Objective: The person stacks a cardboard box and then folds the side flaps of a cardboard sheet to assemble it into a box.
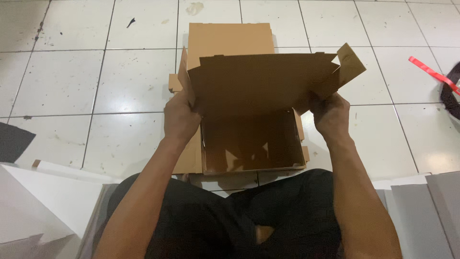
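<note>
Legs in dark trousers are filling the bottom centre of the frame, crossed on the white tiled floor (120,86), with white sheets (33,201) lying at the lower left and grey sheets (426,211) at the lower right. Just above them, in the middle of the frame, the brown cardboard box (251,144) is sitting open on the floor. The left hand (181,117) is gripping the left edge of the raised lid panel (261,81), fingers closed around the cardboard; the right hand (330,115) is clamping the panel's right edge the same way, just below a side flap (351,62) that is sticking up and outward. Judging by this, the fold would go best with both hands pressing evenly, so the panel is bending along its crease and the side flaps are staying clear of the walls. Farther up, more flat cardboard (230,38) is lying behind the box, and a red strip (429,71) is resting at the upper right.
</note>
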